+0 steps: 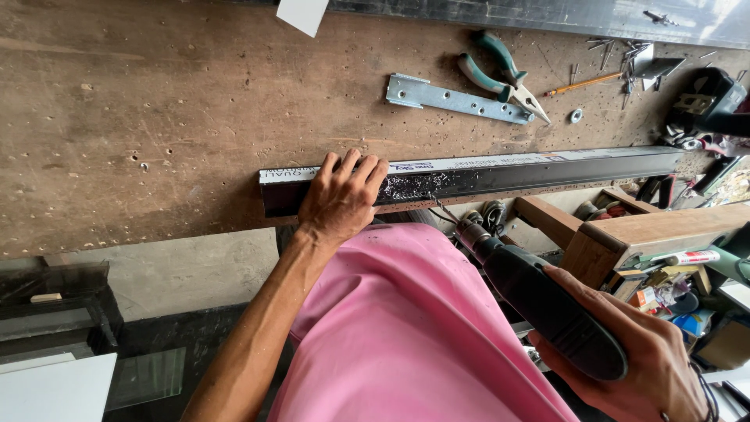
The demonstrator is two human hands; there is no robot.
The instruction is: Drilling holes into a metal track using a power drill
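My left hand (341,197) presses down on the left part of a long dark metal profile (508,173) that lies along the front edge of a worn wooden workbench (156,117). Silvery metal shavings (410,185) are scattered on the profile just right of that hand. In my right hand (641,359) I grip a black power drill (547,305). Its bit (443,211) points up and left at the profile's near side, close to the shavings. My pink shirt fills the lower middle of the view.
Green-handled pliers (500,72), a perforated metal bracket (453,98), a pencil (584,82), loose nails and a washer (576,116) lie at the bench's far right. A black tool (707,101) sits at the right edge. A wooden frame (625,234) and cluttered boxes stand below right.
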